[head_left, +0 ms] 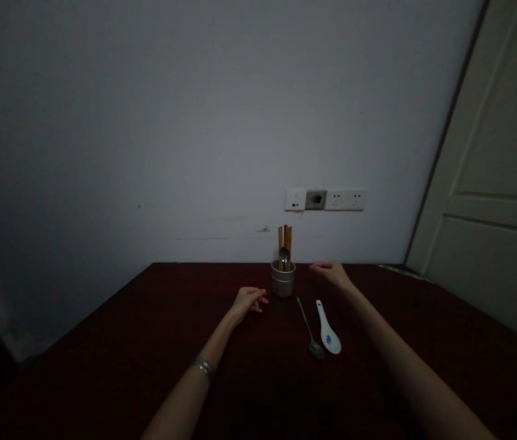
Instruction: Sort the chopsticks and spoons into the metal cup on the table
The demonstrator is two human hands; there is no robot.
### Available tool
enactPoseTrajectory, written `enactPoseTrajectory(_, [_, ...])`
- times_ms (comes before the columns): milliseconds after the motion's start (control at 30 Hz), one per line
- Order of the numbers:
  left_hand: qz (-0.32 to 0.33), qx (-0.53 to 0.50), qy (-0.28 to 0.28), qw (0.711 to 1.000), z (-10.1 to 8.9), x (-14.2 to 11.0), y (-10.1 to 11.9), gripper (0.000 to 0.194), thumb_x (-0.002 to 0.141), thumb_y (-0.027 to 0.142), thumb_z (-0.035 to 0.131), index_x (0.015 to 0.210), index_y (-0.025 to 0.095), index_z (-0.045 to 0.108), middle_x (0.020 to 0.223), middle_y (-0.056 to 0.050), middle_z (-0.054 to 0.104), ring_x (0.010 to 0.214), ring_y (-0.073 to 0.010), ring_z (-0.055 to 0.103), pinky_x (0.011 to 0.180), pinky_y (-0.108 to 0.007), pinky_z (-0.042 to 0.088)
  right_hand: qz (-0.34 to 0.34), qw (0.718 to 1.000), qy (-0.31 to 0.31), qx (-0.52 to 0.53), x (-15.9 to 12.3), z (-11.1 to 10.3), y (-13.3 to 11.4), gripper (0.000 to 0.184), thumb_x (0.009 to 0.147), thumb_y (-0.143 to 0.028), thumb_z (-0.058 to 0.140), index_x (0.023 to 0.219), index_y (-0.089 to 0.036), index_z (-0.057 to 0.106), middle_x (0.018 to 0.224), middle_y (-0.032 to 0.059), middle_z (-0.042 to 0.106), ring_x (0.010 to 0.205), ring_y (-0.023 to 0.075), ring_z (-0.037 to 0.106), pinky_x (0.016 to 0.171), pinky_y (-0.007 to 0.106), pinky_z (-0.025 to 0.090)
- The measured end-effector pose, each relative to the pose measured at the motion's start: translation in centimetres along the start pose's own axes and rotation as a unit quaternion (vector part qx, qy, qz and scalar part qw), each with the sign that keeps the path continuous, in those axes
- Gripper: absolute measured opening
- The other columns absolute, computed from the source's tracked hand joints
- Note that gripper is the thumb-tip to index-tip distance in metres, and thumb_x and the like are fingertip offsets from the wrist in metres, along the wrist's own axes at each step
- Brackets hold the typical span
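Observation:
A grey metal cup [283,283] stands upright near the back of the dark red table. Several wooden chopsticks [289,238] and a metal spoon [285,254] with its bowl up stick out of it. Just left of the cup is my left hand [248,300], empty, its fingers loosely bent and apart. My right hand [329,271] hovers to the cup's right, fingers stretched toward it, with nothing visible in them. In front of the cup lie a long-handled metal spoon [316,349] and, to its right, a white ceramic soup spoon [330,339] with a blue mark.
The table [125,342] meets a pale wall [222,134] at its back edge. Sockets and a switch plate [344,200] sit on the wall above the cup. A panelled door [497,171] stands at the right, and a thin strip [405,272] lies at the table's back right.

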State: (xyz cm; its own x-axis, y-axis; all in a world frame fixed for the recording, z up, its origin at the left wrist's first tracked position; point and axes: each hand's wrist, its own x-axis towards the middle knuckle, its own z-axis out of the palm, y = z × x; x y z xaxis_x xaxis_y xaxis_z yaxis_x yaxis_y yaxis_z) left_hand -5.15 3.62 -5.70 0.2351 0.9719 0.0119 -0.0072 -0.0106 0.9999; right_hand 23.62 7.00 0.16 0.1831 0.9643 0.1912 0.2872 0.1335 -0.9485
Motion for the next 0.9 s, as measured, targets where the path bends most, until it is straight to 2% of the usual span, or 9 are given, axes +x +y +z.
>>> enactPoseTrajectory(267, [0.004, 0.029, 0.001, 1.0, 0.0, 0.0, 0.0, 0.025, 0.073, 0.031, 0.058, 0.082, 0.007, 0.061, 0.07, -0.008, 0.067, 0.034, -0.0027, 0.042, 0.042, -0.021, 0.045, 0.086, 0.99, 0.056, 0.096, -3.0, -1.9, 6.3, 0.015, 0.058, -0.023, 0.067, 0.067, -0.011, 0.067, 0.06, 0.0069, 0.066, 0.051, 0.0128, 0.059, 0.044, 0.02, 0.046])
enactPoseTrajectory(433, [0.011, 0.074, 0.007, 0.997, 0.5, 0.0, 0.0, 0.018, 0.075, 0.022, 0.054, 0.081, 0.007, 0.061, 0.065, -0.005, 0.066, 0.032, -0.0031, 0.041, 0.041, -0.02, 0.044, 0.025, 0.994, 0.078, 0.072, -3.1, -1.5, 7.9, 0.018, 0.058, -0.027, 0.066, 0.068, -0.012, 0.067, 0.059, 0.0046, 0.065, 0.048, 0.0115, 0.056, 0.043, 0.02, 0.044])
enactPoseTrajectory(667, [0.005, 0.156, 0.026, 0.987, 1.5, -0.5, 0.9, 0.015, 0.075, 0.02, 0.051, 0.078, 0.008, 0.06, 0.061, -0.002, 0.064, 0.031, -0.003, 0.041, 0.038, -0.017, 0.039, -0.018, 0.998, 0.064, -0.007, -3.7, -1.2, 8.1, 0.026, 0.062, -0.035, 0.06, 0.073, -0.012, 0.067, 0.058, 0.0043, 0.065, 0.051, 0.0143, 0.057, 0.045, 0.022, 0.042])
enactPoseTrajectory(733, [0.011, 0.169, 0.003, 0.986, 1.9, -0.8, 1.6, 0.018, 0.075, 0.024, 0.052, 0.08, 0.008, 0.06, 0.065, -0.004, 0.065, 0.033, -0.0032, 0.043, 0.037, -0.017, 0.038, -0.025, 0.997, 0.066, -0.028, -3.8, -1.3, 8.0, 0.026, 0.063, -0.035, 0.058, 0.075, -0.013, 0.068, 0.061, 0.005, 0.066, 0.054, 0.0153, 0.059, 0.047, 0.022, 0.043])
enactPoseTrajectory(900, [0.021, 0.213, -0.144, 0.966, 4.6, -2.0, 3.3, 0.032, 0.067, 0.034, 0.061, 0.089, 0.01, 0.063, 0.076, -0.006, 0.064, 0.044, -0.0069, 0.051, 0.042, -0.019, 0.04, -0.047, 0.991, 0.071, -0.1, -4.1, -1.2, 7.6, 0.023, 0.065, -0.031, 0.055, 0.073, -0.015, 0.069, 0.066, 0.0058, 0.068, 0.061, 0.0172, 0.062, 0.055, 0.023, 0.044])
